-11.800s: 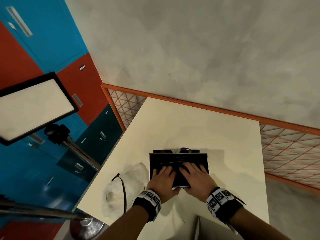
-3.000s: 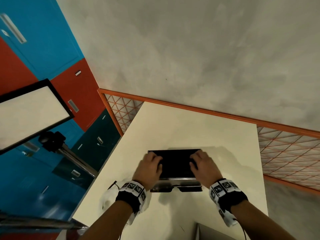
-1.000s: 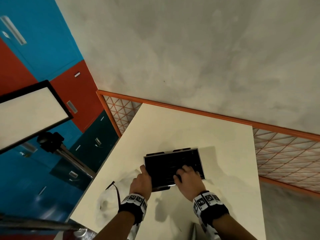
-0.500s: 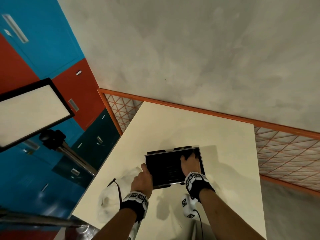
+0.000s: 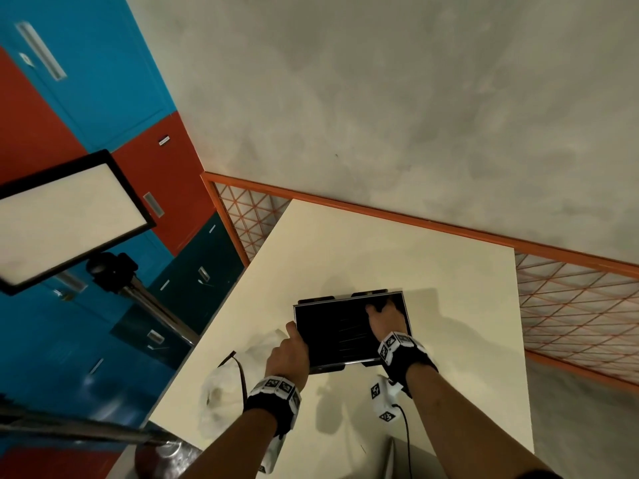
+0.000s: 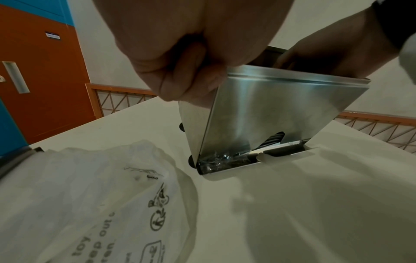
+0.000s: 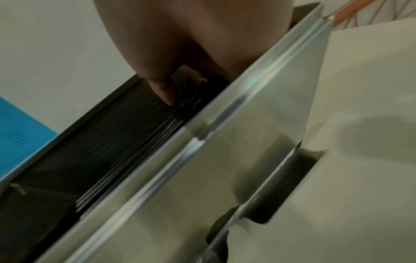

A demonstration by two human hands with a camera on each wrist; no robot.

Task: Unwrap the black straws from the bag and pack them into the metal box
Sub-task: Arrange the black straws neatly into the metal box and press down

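Note:
The open metal box (image 5: 351, 363) sits on the cream table (image 5: 380, 254), its dark inside lined with black straws (image 5: 342, 333). My left hand (image 5: 294, 331) grips the box's near left corner; in the left wrist view its curled fingers (image 6: 180, 83) clamp the shiny wall (image 6: 270, 110). My right hand (image 5: 377, 307) reaches into the far right part of the box. In the right wrist view a fingertip (image 7: 166, 96) touches the black straws (image 7: 135, 142) beside the steel wall (image 7: 247, 142). Whether it pinches a straw is hidden.
A crumpled clear plastic bag (image 5: 224, 392) with printed text (image 6: 90, 195) lies on the table left of the box. An orange railing (image 5: 449, 229) runs behind the table. A light panel on a stand (image 5: 62, 216) stands to the left.
My right hand has moved from the near middle of the box to its far right part. The left hand keeps its hold on the near left corner.

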